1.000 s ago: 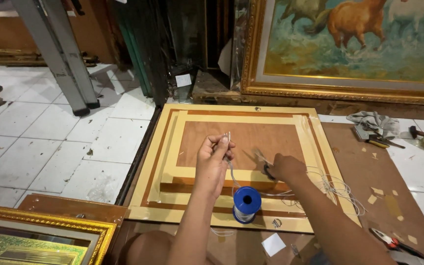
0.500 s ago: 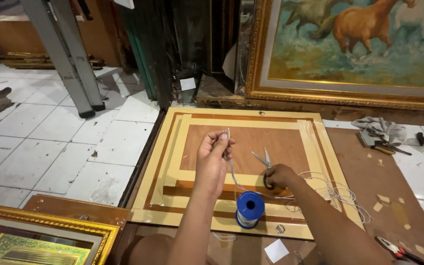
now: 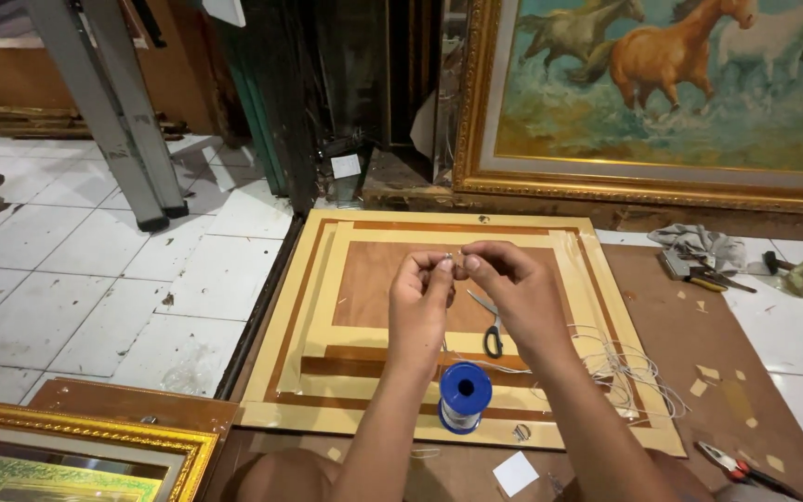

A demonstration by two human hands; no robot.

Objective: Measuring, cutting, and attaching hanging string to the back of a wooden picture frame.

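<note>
Thin wire (image 3: 454, 265) pinched between both raised hands' fingers (image 3: 442, 267).

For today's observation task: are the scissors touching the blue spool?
Apart. The head view shows the scissors lying on the frame's back, with bare wood between their handles and the blue spool standing nearer the person.

Scissors (image 3: 492, 325) now set down on the frame back (image 3: 383, 279), blades toward 11 o'clock, black handles toward 6 o'clock, where half a second ago gripped in the right hand (image 3: 513, 288). Right hand freed and lifted toward 10 o'clock, fingertips now meeting those of the left hand (image 3: 423, 297) on the thin wire (image 3: 606, 358). Left hand slightly raised, pinch closer to the right. Blue spool (image 3: 464, 397) now at 6 o'clock between both forearms
</note>
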